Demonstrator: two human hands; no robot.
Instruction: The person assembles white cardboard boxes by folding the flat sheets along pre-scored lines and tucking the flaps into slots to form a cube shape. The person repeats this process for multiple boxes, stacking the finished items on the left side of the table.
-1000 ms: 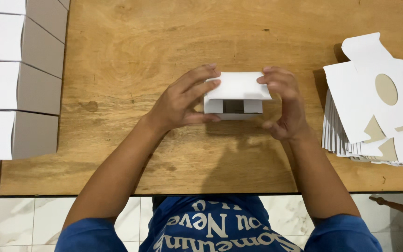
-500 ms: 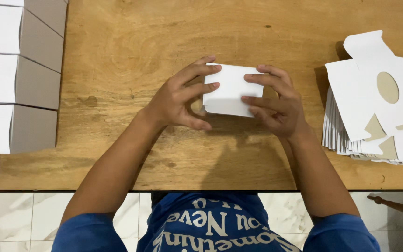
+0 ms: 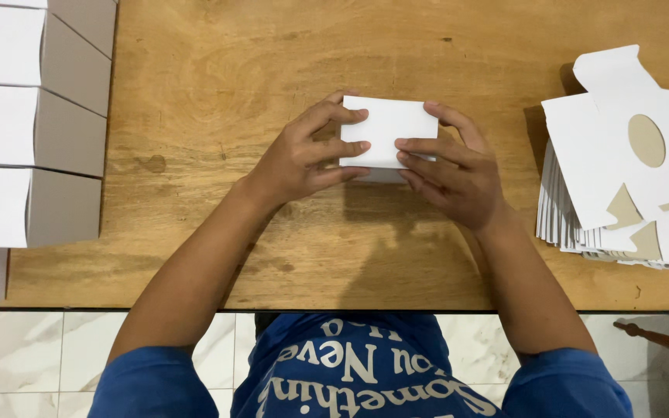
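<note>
1. Gripping a small white cardboard box [image 3: 387, 130] from both sides, the left hand [image 3: 303, 159] and right hand [image 3: 458, 170] close fingers over its top.
2. It sits mid wooden table [image 3: 272, 70], between finished boxes [image 3: 32, 131] and flat die-cut blanks [image 3: 629, 162].

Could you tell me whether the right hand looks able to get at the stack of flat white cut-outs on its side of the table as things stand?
Probably yes. The stack of flat cut-outs lies just beyond the right hand on bare wooden table, nothing between. But that hand and the left hand both grip the small white box, so it must let go first.
</note>
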